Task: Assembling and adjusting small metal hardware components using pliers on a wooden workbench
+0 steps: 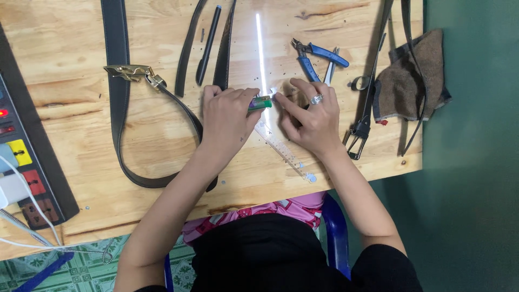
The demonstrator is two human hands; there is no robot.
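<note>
My left hand (227, 116) rests on the wooden table (70, 65) and grips a small green lighter (261, 103) that points right. My right hand (309, 113), with a ring on one finger, meets it from the right; its fingertips touch the lighter's tip and pinch something small there, too hidden to identify. A black leather belt (116, 59) with a gold buckle (130, 71) loops across the table and passes under my left hand. A clear plastic ruler (285, 153) lies under both hands, slanting toward the table's front edge.
Blue-handled pliers (316, 54) and small scissors (331, 69) lie just beyond my right hand. A black pen (207, 46), more belt strips (186, 48), a thin belt with a silver buckle (357, 135) and a brown cloth (411, 75) lie around. A power strip (21, 157) sits at the left edge.
</note>
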